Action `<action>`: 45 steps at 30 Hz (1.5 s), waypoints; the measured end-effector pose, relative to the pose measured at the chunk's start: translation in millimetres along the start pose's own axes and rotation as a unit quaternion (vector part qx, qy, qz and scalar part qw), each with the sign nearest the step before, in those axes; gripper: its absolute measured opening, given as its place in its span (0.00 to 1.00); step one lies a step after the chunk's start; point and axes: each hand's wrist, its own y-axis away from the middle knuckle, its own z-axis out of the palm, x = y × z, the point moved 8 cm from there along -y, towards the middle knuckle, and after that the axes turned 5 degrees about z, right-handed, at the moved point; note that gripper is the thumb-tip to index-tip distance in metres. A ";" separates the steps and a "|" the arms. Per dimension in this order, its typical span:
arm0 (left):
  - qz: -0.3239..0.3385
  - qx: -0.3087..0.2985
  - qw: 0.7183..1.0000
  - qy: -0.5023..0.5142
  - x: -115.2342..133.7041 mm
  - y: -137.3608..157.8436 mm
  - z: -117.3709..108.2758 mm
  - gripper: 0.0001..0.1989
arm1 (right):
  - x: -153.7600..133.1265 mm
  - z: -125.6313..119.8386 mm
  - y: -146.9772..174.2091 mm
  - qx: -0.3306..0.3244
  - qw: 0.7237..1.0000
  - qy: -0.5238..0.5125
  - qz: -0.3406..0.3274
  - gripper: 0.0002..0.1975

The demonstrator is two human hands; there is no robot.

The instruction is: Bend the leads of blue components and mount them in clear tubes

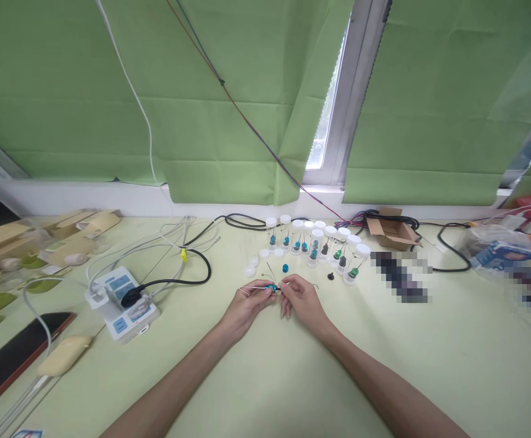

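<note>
Both hands worked close together over the pale table (265, 377), fingertips almost meeting. The left hand (246, 309) held a small blue piece (270, 287) pinched between thumb and fingers, so that it lay right at the fingertips, on the side facing the other hand. A thin white strand (246, 290) looped out from it over the left fingers. The right hand (302, 301) had its thumb and forefinger drawn narrow on the dark end of the same piece, its remaining fingers curled below; how firmly it gripped could not be told. The blue piece thus sat between the two hands, touching both, its outline partly covered by fingers.

Just beyond the fingertips lay a blue ball-shaped part (285, 267), apart from either hand, and farther to the right a small black part (331, 276). Loose white caps (249, 269) lay near the left hand, on its far side. Behind all these stood a cluster of clear bottles with white lids (313, 248), upright, several with blue, green or dark contents
</note>
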 end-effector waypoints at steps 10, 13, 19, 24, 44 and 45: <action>0.010 0.002 1.000 0.015 3.3 0.7 0.5 0.09 | -3.4 4.4 2.0 -0.025 0.999 -0.007 -0.023 0.12; 0.004 0.004 1.000 0.008 1.4 0.3 -1.2 0.10 | 1.9 5.1 2.0 -0.034 0.999 0.007 -0.004 0.11; -0.005 0.011 1.000 0.002 1.0 0.6 -1.8 0.11 | 4.1 4.0 2.6 -0.025 0.998 0.049 0.021 0.17; -0.011 0.018 1.000 0.011 2.8 1.6 1.2 0.11 | 0.9 3.1 2.1 -0.014 0.999 0.042 0.015 0.17; 0.000 0.031 0.999 0.030 7.5 2.2 4.0 0.08 | 2.9 5.4 2.1 -0.031 0.999 0.039 0.017 0.16; -0.001 0.029 0.999 0.028 7.7 2.2 4.6 0.08 | 2.6 5.8 2.4 -0.031 0.998 0.045 0.022 0.17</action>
